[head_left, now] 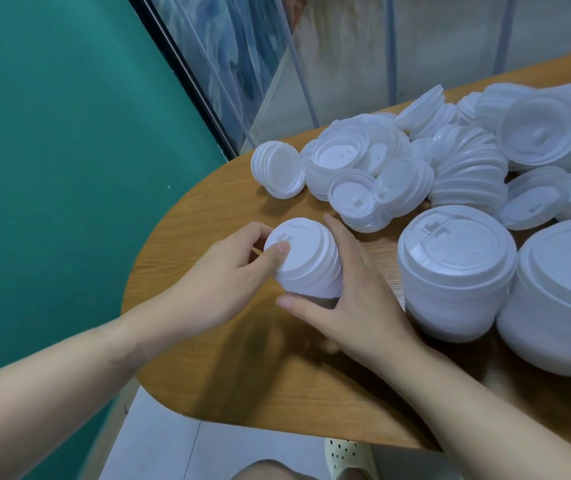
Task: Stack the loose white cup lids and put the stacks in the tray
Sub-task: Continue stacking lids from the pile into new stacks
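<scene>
1. On the rounded wooden table [228, 372]: a short stack of white lids [306, 259], upright and slightly tilted, near the table's left edge, held between both hands
2. Left hand [221, 271] on the stack's left side: fingers curled round the far rim, thumb [275, 252] pressed flat on the top lid near its sip opening; gripping the stack
3. Right hand [350, 306] on the stack's right side: fingers stretched up along the wall, thumb hooked under the near bottom edge; cupping and gripping the same stack
4. Just right of that hand: a taller stack of larger lids [457, 271], standing upright, with another wide stack [561, 296] touching it further right at the frame edge
5. Behind the held stack: a loose heap of lids [363, 161], some face up, some on edge, several nested in small leaning groups
6. At the heap's left end: a small group of lids standing on edge [279, 168], close to the table's far left rim
7. Far right: leaning rows of nested lids [471, 168] lying on their sides, more lids beyond them
8. No tray to be made out among the lids; cannot tell where it sits
9. Left of the table: a teal wall [52, 150]; behind: clear plastic sheeting [277, 64]
10. Below the table edge: pale floor tiles and a cream perforated shoe [346, 455]
</scene>
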Demonstrator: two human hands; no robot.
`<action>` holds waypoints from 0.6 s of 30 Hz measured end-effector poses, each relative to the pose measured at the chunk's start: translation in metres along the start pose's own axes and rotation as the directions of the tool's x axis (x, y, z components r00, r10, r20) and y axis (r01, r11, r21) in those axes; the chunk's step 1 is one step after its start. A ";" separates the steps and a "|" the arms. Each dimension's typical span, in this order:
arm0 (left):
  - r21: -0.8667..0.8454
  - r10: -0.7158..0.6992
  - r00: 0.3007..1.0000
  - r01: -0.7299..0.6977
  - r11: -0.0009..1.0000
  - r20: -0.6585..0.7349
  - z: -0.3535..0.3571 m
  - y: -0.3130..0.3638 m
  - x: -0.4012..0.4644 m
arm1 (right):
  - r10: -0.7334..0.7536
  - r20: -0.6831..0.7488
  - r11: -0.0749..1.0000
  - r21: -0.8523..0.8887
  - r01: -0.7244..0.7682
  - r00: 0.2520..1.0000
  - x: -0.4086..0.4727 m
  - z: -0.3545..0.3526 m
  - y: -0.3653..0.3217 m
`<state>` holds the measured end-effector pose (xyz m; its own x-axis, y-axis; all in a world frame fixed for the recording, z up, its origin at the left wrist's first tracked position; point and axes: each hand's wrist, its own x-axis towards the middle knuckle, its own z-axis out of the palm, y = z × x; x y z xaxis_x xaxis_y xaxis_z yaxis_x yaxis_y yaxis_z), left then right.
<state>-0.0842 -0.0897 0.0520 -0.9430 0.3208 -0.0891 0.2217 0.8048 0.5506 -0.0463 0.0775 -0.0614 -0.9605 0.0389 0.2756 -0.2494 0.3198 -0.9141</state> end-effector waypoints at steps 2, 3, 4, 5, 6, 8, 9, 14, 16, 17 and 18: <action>0.069 0.008 1.000 -0.010 0.998 0.027 -0.007 0.006 0.005 | -0.047 -0.050 0.999 0.000 0.047 0.998 -0.001 0.001 -0.002; 0.115 0.012 0.999 -0.016 0.993 0.040 -0.011 0.010 0.008 | -0.065 -0.079 0.998 0.004 0.066 0.995 -0.001 0.003 -0.003; 0.157 0.012 0.999 -0.020 0.987 0.049 -0.016 0.014 0.013 | -0.075 -0.102 0.997 0.011 0.076 0.992 -0.001 0.003 -0.004; 0.189 0.006 0.998 -0.017 0.982 0.057 -0.020 0.017 0.019 | -0.080 -0.117 0.996 0.016 0.083 0.990 -0.001 0.004 -0.004; 0.203 -0.003 0.998 -0.010 0.979 0.064 -0.023 0.020 0.029 | -0.082 -0.124 0.996 0.021 0.086 0.989 0.000 0.004 -0.004; 0.191 -0.026 0.997 0.013 0.981 0.069 -0.025 0.022 0.052 | -0.082 -0.126 0.996 0.035 0.087 0.989 0.000 0.003 -0.003; 0.193 -0.033 0.997 0.019 0.981 0.072 -0.023 0.021 0.065 | -0.084 -0.124 0.995 0.048 0.091 0.989 0.001 0.002 -0.003; 0.202 -0.117 0.979 0.082 0.976 0.169 -0.001 0.024 0.122 | -0.091 -0.122 0.991 0.087 0.102 0.988 0.003 0.000 -0.004; 0.177 -0.143 0.971 0.109 0.978 0.192 0.009 0.024 0.139 | -0.099 -0.124 0.990 0.084 0.110 0.987 0.004 0.000 -0.005; 0.177 -0.147 0.969 0.112 0.978 0.200 0.015 0.024 0.146 | -0.102 -0.128 0.991 0.078 0.112 0.987 0.004 0.001 -0.005; 0.174 -0.146 0.968 0.110 0.978 0.206 0.020 0.024 0.152 | -0.105 -0.132 0.991 0.075 0.115 0.986 0.004 0.001 -0.005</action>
<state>-0.2173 -0.0114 0.0351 -0.8938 0.2960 -0.3370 0.1565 0.9099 0.3842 -0.0487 0.0754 -0.0565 -0.9042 0.1300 0.4068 -0.3671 0.2505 -0.8958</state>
